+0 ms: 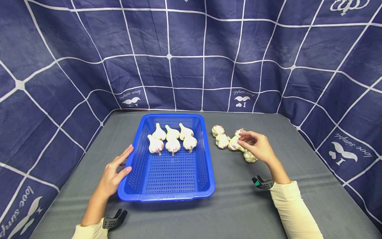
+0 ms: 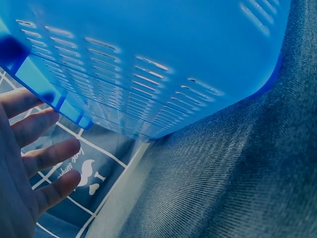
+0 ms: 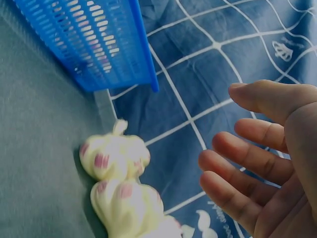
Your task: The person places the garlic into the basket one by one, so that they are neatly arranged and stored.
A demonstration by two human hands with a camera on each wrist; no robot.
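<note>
A blue perforated plastic basket (image 1: 166,197) stands on the table, with several white, pink-streaked garlic bulbs (image 1: 173,146) in two rows toward its far end. At its left rim lies my left hand (image 1: 111,177), fingers spread and loosely straight; the left wrist view shows those fingers (image 2: 52,156) beside the basket's outer wall. To the right of the basket, more garlic bulbs (image 1: 222,141) sit in a loose cluster. Over that cluster hovers my right hand (image 1: 259,147), thumb and fingers apart. Nothing lies between them in the right wrist view, where garlic (image 3: 114,156) appears lower left.
A grey cloth (image 1: 238,205) covers the table. Dark blue curtains (image 1: 185,73) with white grid lines rise at the back and both sides. Each wrist carries a black strap device (image 1: 114,219).
</note>
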